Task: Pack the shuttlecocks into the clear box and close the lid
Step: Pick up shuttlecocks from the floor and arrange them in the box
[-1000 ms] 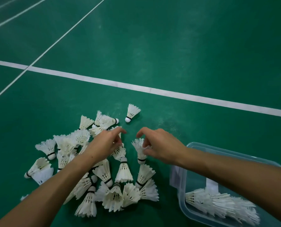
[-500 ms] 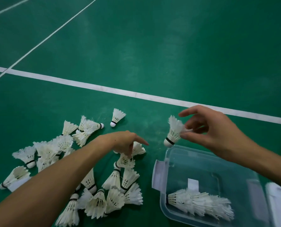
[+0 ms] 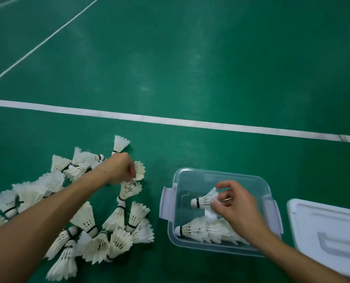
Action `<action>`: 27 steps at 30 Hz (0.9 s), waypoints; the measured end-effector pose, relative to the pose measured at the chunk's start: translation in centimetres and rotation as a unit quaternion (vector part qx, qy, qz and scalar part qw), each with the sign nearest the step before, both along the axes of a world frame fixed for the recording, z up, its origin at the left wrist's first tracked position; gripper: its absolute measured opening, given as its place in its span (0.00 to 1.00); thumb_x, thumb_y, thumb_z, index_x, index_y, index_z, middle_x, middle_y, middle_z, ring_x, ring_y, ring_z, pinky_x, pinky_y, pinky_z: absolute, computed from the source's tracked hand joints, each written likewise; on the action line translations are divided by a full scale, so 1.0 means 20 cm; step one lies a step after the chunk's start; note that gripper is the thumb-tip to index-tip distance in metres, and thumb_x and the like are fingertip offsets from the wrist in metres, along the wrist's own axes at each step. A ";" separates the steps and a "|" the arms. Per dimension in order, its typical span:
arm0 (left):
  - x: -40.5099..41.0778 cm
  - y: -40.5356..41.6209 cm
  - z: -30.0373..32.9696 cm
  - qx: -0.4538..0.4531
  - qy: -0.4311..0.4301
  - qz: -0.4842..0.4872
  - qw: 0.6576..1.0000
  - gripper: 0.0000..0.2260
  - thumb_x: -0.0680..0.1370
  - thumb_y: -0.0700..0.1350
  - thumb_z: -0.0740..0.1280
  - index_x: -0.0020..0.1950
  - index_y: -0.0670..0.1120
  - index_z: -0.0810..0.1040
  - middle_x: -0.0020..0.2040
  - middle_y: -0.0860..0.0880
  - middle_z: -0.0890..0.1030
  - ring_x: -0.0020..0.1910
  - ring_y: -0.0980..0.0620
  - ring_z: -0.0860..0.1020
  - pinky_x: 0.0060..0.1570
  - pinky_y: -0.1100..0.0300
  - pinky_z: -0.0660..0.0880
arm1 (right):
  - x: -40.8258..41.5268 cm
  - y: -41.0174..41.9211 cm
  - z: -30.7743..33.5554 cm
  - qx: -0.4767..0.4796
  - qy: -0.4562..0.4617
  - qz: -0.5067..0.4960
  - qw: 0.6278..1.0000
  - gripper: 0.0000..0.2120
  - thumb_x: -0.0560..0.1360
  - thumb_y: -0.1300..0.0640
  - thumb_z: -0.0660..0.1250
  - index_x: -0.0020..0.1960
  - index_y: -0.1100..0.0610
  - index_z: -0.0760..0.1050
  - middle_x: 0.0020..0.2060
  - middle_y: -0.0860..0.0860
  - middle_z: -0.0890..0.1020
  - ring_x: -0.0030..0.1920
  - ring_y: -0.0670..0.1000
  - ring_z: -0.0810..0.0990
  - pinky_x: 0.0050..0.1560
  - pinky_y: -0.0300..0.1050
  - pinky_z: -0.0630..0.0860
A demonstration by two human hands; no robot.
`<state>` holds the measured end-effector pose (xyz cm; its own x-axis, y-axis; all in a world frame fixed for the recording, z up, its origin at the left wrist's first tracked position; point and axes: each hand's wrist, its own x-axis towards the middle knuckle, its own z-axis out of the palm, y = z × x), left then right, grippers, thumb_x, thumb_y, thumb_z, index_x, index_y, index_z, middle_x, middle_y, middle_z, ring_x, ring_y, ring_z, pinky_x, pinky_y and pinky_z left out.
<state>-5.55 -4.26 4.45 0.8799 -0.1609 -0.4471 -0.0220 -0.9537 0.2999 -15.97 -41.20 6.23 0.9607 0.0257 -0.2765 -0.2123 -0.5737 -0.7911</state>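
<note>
Several white feather shuttlecocks (image 3: 117,217) lie in a loose pile on the green floor at lower left. My left hand (image 3: 119,170) is over the pile's far side, fingers pinched on the feathers of one shuttlecock (image 3: 139,170). The clear box (image 3: 190,176) stands open to the right of the pile, with a nested row of shuttlecocks (image 3: 202,229) along its near side. Inside the box, my right hand (image 3: 235,203) holds a shuttlecock (image 3: 204,200) by its feathers, cork pointing left, above the row.
The white lid (image 3: 329,231) with its grey handle lies flat on the floor just right of the box. A white court line (image 3: 170,120) runs across the floor beyond the pile and box. Open green floor stretches behind it.
My right hand has carried its shuttlecock from above the box's far left corner down into the box. My left hand has closed on a shuttlecock at the pile's far side.
</note>
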 end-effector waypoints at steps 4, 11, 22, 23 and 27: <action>-0.12 0.01 0.22 -0.080 -0.062 0.066 0.993 0.07 0.72 0.44 0.82 0.45 0.52 0.88 0.40 0.56 0.87 0.39 0.61 0.84 0.44 0.62 0.84 | 0.03 0.10 -0.10 -0.007 0.011 0.024 1.000 0.18 0.77 0.61 0.76 0.62 0.51 0.76 0.46 0.46 0.82 0.45 0.43 0.83 0.39 0.34 0.80; -0.33 -0.10 0.53 -0.199 -0.096 0.115 0.969 0.09 0.69 0.47 0.81 0.47 0.53 0.87 0.40 0.59 0.87 0.40 0.62 0.85 0.46 0.67 0.83 | 0.08 0.14 -0.27 -0.028 0.042 0.036 0.998 0.18 0.75 0.62 0.76 0.61 0.52 0.76 0.43 0.48 0.83 0.44 0.46 0.84 0.45 0.44 0.84; -0.34 -0.34 0.70 -0.242 -0.066 0.055 0.966 0.08 0.71 0.44 0.81 0.47 0.53 0.88 0.41 0.58 0.88 0.40 0.61 0.86 0.45 0.68 0.81 | 0.10 0.10 -0.16 -0.005 0.064 0.060 0.996 0.20 0.75 0.57 0.79 0.63 0.52 0.76 0.45 0.47 0.85 0.46 0.43 0.84 0.52 0.43 0.84; -0.34 -0.36 0.70 -0.252 -0.059 0.048 0.965 0.08 0.71 0.43 0.81 0.48 0.52 0.88 0.41 0.58 0.88 0.41 0.61 0.86 0.46 0.67 0.82 | 0.08 0.07 -0.09 -0.006 0.051 0.056 0.997 0.19 0.75 0.56 0.80 0.62 0.51 0.77 0.46 0.46 0.85 0.47 0.43 0.85 0.54 0.44 0.84; -0.29 -0.48 0.72 -0.255 -0.042 -0.013 0.966 0.08 0.72 0.42 0.82 0.49 0.51 0.88 0.41 0.56 0.88 0.42 0.60 0.87 0.50 0.60 0.84 | 0.00 -0.01 0.23 0.073 -0.079 0.035 0.994 0.19 0.73 0.60 0.81 0.59 0.48 0.80 0.48 0.44 0.87 0.52 0.43 0.86 0.56 0.41 0.84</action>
<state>-11.45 -13.93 18.94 0.9021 -0.3640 -0.2317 -0.0883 -0.6814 0.7266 -16.01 -41.45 10.84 0.9862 0.1232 -0.1104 -0.0418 -0.4601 -0.8869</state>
